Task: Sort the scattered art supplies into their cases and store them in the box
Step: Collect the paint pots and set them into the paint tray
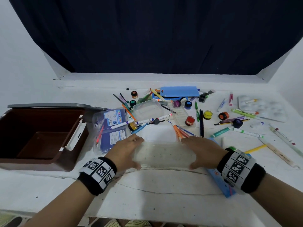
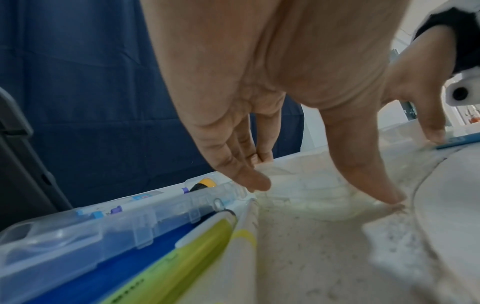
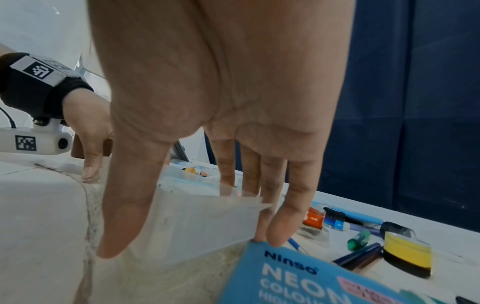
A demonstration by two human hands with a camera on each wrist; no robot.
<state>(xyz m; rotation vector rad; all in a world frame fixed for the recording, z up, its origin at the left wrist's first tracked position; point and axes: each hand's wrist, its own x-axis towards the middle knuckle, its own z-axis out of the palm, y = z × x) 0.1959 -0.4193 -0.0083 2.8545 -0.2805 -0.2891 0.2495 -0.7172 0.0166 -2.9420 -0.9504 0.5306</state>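
While left hand (image 1: 127, 149) and right hand (image 1: 202, 150) pinch opposite ends of clear plastic case (image 1: 164, 155) at near table edge, orange markers (image 1: 177, 131) crowd its far rim. Risk: slick, flexing walls slip; markers get knocked. Brown box (image 1: 41, 136) open, left.

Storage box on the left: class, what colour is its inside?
Dark brown; the storage box shows best in the head view.

Both forearms were bare. Each wrist wore a black cuff (image 1: 98, 175) banded with white square-coded tags (image 1: 236, 167); a white camera pod (image 3: 36, 142), also tagged, hung beneath.
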